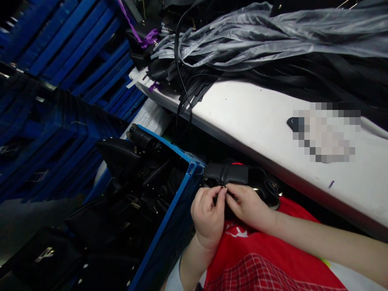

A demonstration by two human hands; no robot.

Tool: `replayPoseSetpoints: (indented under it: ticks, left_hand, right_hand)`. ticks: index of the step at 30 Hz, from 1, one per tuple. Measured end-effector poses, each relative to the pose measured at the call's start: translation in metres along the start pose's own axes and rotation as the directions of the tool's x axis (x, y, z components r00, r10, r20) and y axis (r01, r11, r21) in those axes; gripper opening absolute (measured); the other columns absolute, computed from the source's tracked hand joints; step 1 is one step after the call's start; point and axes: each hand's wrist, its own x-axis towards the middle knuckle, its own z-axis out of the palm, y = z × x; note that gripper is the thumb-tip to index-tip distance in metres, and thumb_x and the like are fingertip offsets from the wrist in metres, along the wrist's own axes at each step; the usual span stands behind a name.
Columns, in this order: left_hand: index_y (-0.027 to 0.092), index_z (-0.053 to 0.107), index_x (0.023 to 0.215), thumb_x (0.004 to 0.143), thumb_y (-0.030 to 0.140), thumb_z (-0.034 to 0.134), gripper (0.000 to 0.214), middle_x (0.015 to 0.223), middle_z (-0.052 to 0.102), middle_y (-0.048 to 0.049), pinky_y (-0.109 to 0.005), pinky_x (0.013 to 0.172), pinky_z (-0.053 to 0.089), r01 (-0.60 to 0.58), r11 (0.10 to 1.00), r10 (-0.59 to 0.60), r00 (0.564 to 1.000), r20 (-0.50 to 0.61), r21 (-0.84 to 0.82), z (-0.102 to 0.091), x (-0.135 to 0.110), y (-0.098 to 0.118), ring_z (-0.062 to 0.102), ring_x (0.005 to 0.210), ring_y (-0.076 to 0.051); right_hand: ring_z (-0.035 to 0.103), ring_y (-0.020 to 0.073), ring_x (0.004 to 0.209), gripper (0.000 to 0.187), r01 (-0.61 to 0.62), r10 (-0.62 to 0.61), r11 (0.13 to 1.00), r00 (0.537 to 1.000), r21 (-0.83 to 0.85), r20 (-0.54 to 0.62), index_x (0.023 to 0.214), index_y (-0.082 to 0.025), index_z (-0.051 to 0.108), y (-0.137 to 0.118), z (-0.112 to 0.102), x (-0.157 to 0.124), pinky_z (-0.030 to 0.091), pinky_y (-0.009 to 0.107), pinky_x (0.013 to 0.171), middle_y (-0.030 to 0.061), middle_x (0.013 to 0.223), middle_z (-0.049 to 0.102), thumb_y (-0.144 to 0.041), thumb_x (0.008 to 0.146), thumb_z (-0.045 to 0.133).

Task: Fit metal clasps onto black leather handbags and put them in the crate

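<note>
A black leather handbag (233, 173) with gold-coloured fittings rests in my lap against the red apron. At its near edge my left hand (209, 214) is closed, thumb and forefinger pinching a small gold-coloured piece. My right hand (248, 204) is closed at the same spot, its fingertips touching those of the left. The exact shape of the pinched piece is hidden by my fingers.
Left of me, a blue plastic crate (169, 222) holds several black bags (121, 194). A white-topped table (248, 117) runs along the front, bearing black straps (194, 87), clear plastic sheeting (242, 36) and a blurred-out object (324, 135). Blue crates (72, 48) stand stacked at the far left.
</note>
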Motion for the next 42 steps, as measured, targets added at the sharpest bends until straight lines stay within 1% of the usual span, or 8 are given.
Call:
replayPoseSetpoints:
  ticks: [16,23,25,27,29,32,35,42]
  left_hand:
    - [0.017,0.061,0.078,0.090,0.017,0.059,0.012,0.073,0.061,-0.0032,-0.027,0.065,0.045,0.013,1.000,-0.014,1.000,0.026,0.027,0.011,0.003,0.006,0.056,0.068,-0.014]
    - [0.017,0.057,0.082,0.091,0.014,0.056,0.009,0.078,0.059,-0.0036,-0.027,0.067,0.044,-0.075,0.992,0.093,0.977,0.190,-0.102,0.003,0.004,-0.001,0.056,0.073,-0.015]
    - [0.017,0.056,0.081,0.091,0.017,0.056,0.010,0.077,0.057,-0.0023,-0.026,0.065,0.043,0.010,0.983,0.030,0.976,0.215,-0.182,-0.003,0.005,-0.003,0.054,0.071,-0.014]
    - [0.018,0.055,0.079,0.092,0.020,0.055,0.013,0.077,0.056,-0.0013,-0.026,0.064,0.043,0.130,0.957,-0.064,0.967,0.248,-0.259,-0.009,0.007,-0.005,0.054,0.070,-0.014]
    - [0.018,0.055,0.079,0.093,0.023,0.055,0.015,0.078,0.056,-0.0012,-0.026,0.066,0.044,0.214,0.926,-0.125,0.951,0.284,-0.310,-0.013,0.009,-0.006,0.055,0.072,-0.014]
    - [0.019,0.056,0.081,0.094,0.025,0.054,0.015,0.079,0.057,-0.0018,-0.028,0.071,0.045,0.228,0.910,-0.117,0.943,0.313,-0.347,-0.014,0.012,-0.006,0.056,0.075,-0.015]
    - [0.019,0.056,0.082,0.094,0.026,0.053,0.015,0.080,0.057,-0.0026,-0.030,0.072,0.046,0.210,0.918,-0.099,0.943,0.319,-0.337,-0.012,0.015,-0.005,0.056,0.075,-0.015]
    - [0.018,0.055,0.080,0.094,0.023,0.051,0.015,0.082,0.059,-0.0033,-0.029,0.074,0.046,0.116,0.934,-0.022,0.963,0.270,-0.339,-0.010,0.019,0.000,0.057,0.079,-0.015]
  right_hand:
    - [0.055,0.0171,0.065,0.016,0.010,-0.006,0.992,1.000,-0.124,0.031,0.078,-0.020,0.050,0.003,-0.005,0.002,0.039,0.028,0.062,0.0041,0.072,0.058,-0.017,0.092,0.043]
    - [0.049,0.0126,0.055,0.023,-0.106,0.110,0.986,0.993,0.125,-0.030,0.065,-0.020,0.046,0.000,-0.010,0.002,0.036,0.025,0.053,-0.0004,0.060,0.054,-0.021,0.087,0.049]
    - [0.053,0.0126,0.055,0.022,-0.233,0.216,0.900,0.972,0.368,0.088,0.070,-0.019,0.052,-0.004,-0.013,0.002,0.040,0.024,0.051,-0.0001,0.062,0.058,-0.031,0.088,0.054]
    - [0.059,0.0130,0.057,0.025,-0.378,0.271,0.715,0.925,0.587,0.266,0.083,-0.017,0.059,-0.008,-0.018,0.002,0.047,0.024,0.053,0.0016,0.070,0.063,-0.042,0.087,0.059]
    - [0.062,0.0126,0.058,0.036,-0.474,0.269,0.543,0.880,0.693,0.392,0.095,-0.015,0.060,-0.012,-0.022,0.002,0.052,0.024,0.055,0.0028,0.077,0.066,-0.048,0.082,0.067]
    - [0.063,0.0113,0.058,0.042,-0.503,0.251,0.413,0.864,0.759,0.437,0.093,-0.015,0.061,-0.014,-0.026,0.003,0.053,0.022,0.055,0.0027,0.077,0.067,-0.052,0.078,0.071]
    - [0.063,0.0105,0.055,0.044,-0.496,0.268,0.370,0.866,0.785,0.421,0.081,-0.014,0.062,-0.013,-0.028,0.004,0.052,0.021,0.052,0.0031,0.072,0.066,-0.057,0.081,0.067]
    - [0.066,0.0124,0.056,0.047,-0.515,0.298,0.441,0.857,0.735,0.421,0.083,-0.014,0.059,-0.012,-0.030,0.004,0.052,0.021,0.052,0.0073,0.075,0.072,-0.061,0.081,0.063]
